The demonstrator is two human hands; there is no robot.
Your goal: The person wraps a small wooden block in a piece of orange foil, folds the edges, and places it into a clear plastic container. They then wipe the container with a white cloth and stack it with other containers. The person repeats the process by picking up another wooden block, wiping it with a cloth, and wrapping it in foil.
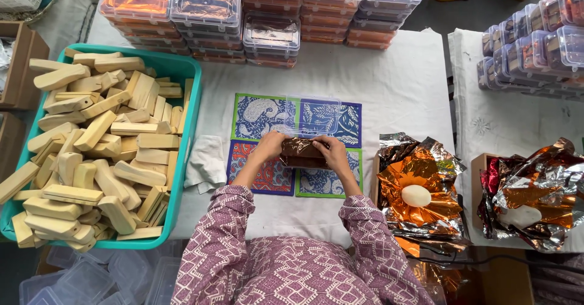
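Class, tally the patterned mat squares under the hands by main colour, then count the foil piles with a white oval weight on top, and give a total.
Blue patterned squares: 3
Red patterned squares: 1
Foil piles with a white oval weight: 2
Total: 6

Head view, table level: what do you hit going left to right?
Teal plastic tub of pale wooden blocks → white folded cloth → left hand → brown foil-wrapped packet → right hand → orange and silver foil sheets → red and silver foil pile.
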